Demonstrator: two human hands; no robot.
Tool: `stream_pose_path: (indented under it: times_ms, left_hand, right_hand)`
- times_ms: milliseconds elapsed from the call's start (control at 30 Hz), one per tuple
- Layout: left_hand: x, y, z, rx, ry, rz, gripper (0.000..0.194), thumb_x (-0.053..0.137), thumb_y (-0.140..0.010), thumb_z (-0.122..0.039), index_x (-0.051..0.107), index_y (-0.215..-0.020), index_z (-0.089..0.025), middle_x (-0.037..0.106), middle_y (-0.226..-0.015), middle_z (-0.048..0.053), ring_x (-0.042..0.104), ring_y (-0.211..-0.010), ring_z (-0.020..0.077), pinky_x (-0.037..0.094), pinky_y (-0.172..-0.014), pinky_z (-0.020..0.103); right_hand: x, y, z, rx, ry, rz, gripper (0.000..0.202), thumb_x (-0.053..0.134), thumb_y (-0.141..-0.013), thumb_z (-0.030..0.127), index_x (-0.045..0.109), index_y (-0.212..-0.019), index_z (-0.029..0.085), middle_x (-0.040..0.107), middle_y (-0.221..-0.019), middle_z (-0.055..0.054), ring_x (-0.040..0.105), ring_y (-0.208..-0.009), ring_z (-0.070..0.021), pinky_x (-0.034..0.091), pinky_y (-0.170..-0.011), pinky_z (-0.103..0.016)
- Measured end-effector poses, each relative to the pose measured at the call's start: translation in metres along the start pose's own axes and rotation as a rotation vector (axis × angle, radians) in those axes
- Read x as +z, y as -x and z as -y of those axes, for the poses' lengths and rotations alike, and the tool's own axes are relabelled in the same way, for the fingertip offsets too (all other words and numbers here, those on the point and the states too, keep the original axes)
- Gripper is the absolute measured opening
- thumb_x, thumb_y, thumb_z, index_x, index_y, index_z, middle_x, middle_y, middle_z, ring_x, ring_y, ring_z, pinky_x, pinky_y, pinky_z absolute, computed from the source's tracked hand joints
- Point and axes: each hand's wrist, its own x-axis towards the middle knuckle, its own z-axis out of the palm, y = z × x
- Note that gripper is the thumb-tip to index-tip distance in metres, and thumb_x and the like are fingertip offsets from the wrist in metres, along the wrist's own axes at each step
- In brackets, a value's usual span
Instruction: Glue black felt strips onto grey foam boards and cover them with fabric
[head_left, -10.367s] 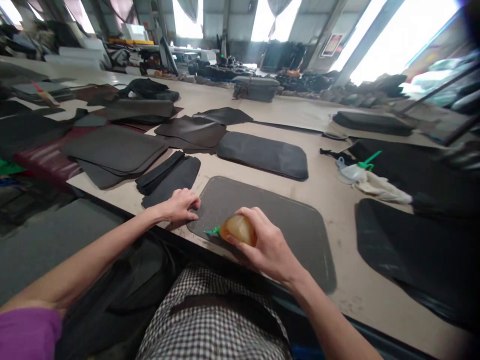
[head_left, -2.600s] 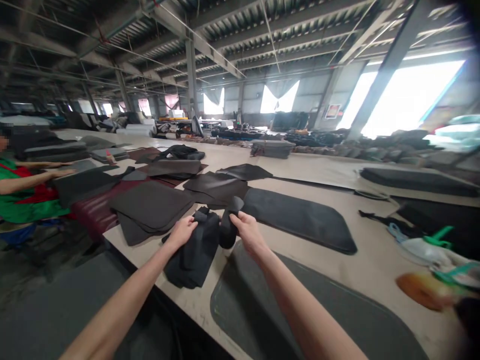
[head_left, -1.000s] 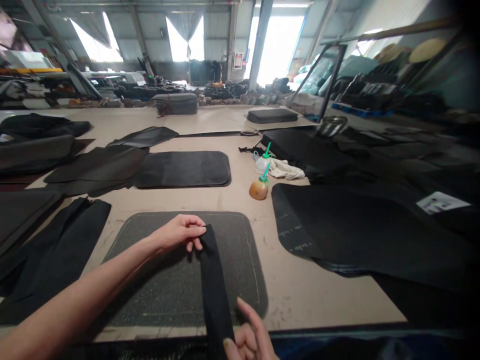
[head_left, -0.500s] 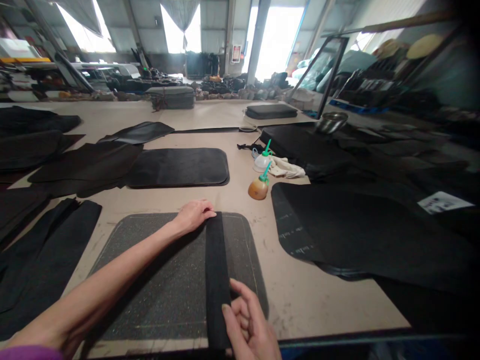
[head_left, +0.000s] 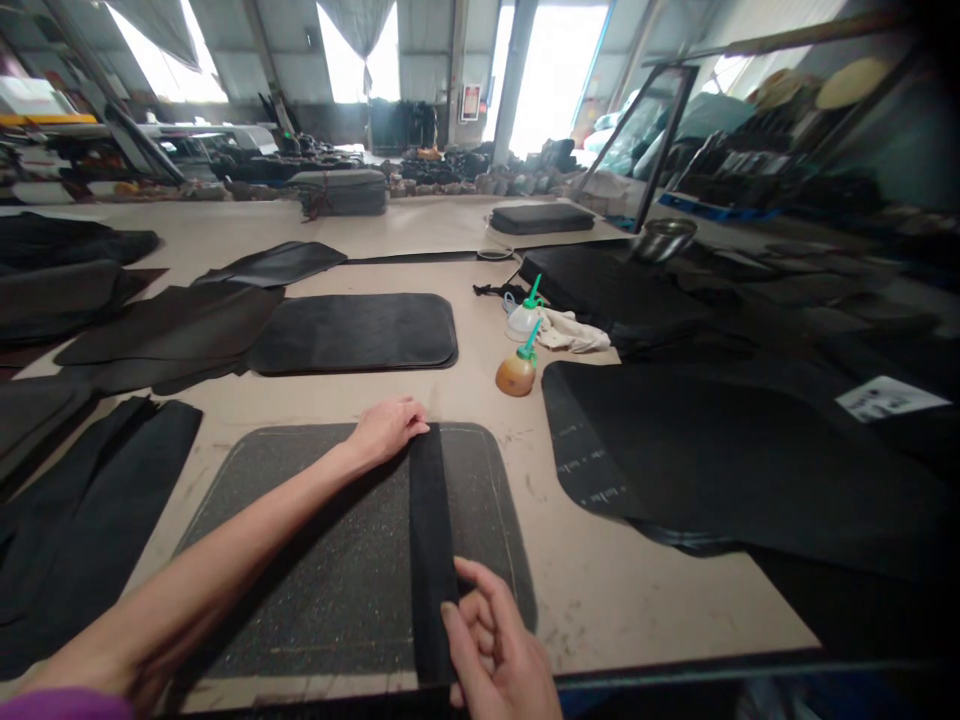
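Observation:
A dark grey speckled panel (head_left: 322,580) with rounded corners and a pale line along its border lies flat before me. Across its right part runs a long black strip (head_left: 431,530), from the far edge to the near edge. My left hand (head_left: 390,428) pinches the strip's far end at the panel's top edge. Near the table's front, my right hand (head_left: 499,640) has thumb and forefinger on the strip's right edge, its other fingers curled. The left forearm covers part of the panel.
Two squeeze bottles with green nozzles, one amber (head_left: 517,370) and one clear (head_left: 523,318), stand beyond the panel near a white cloth (head_left: 574,331). Black sheets (head_left: 720,450) lie on the right, stacked black panels (head_left: 356,332) behind, and dark pieces (head_left: 97,520) on the left.
Both hands stay on the strip in nearly the same places. The right hand and the strip's near part have shifted very slightly left.

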Motion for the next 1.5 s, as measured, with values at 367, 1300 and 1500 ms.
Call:
stream_pose_path:
  times_ms: [367,1300,1500]
  left_hand:
    - [0.006,0.000,0.003,0.103,-0.042,-0.028,0.015,0.064,-0.095,-0.030,0.069,-0.101,-0.018,0.064,-0.110,0.010,0.054,-0.111,0.0248,0.043,-0.086,0.032]
    - [0.013,0.041,-0.003,0.333,-0.307,-0.163,0.031,0.052,-0.102,-0.040,0.071,-0.102,-0.015,0.071,-0.102,0.012,0.056,-0.106,0.0264,0.034,-0.089,0.037]
    - [0.013,0.043,-0.004,0.319,-0.265,-0.147,0.032,0.052,-0.102,-0.042,0.069,-0.109,-0.016,0.068,-0.111,0.012,0.054,-0.112,0.0273,0.034,-0.096,0.040]
  right_hand:
    - [-0.010,0.004,0.015,0.022,0.072,0.131,0.045,0.059,-0.098,0.050,0.051,-0.133,0.024,0.052,-0.082,0.003,0.054,-0.062,-0.0109,0.054,-0.052,-0.020]
    - [0.001,0.012,0.010,-0.291,0.823,0.067,0.013,0.044,-0.102,0.035,0.046,-0.107,0.023,0.061,-0.073,0.003,0.063,-0.062,-0.0177,0.038,-0.059,-0.028]
    - [0.002,0.014,0.004,-0.487,0.916,-0.006,0.016,0.042,-0.105,0.032,0.052,-0.109,0.021,0.064,-0.077,0.001,0.062,-0.059,-0.0161,0.040,-0.055,-0.028]
